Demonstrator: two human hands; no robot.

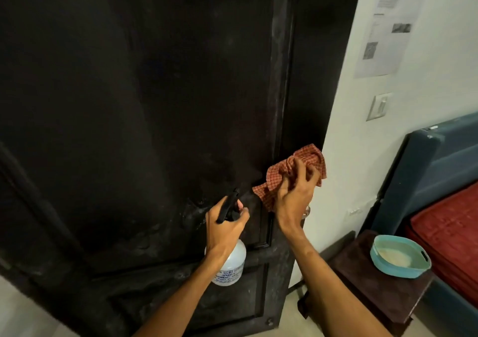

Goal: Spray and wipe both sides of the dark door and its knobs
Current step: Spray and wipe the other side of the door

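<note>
Dark side table (375, 292) stands right of the dark door (155, 103), near its right edge, with a teal bowl (399, 256) on the table's far corner. Blue bed frame (426, 168) and red mattress (452, 233) lie beyond. Wall carries a switch (379, 106) and a paper sheet (388, 26). Only a narrow floor strip between door and table.

Right hand (294, 194) clenches the red checked cloth (289, 173) at the door's right edge. Left hand (225, 228) grasps the spray bottle (230, 264), nozzle toward the door face.

Knob (307, 211) mostly hidden behind the right hand. Bottle label only partly legible.

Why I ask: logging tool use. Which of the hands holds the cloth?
The right hand grips the red checked cloth at the door; the left hand holds the spray bottle.
</note>
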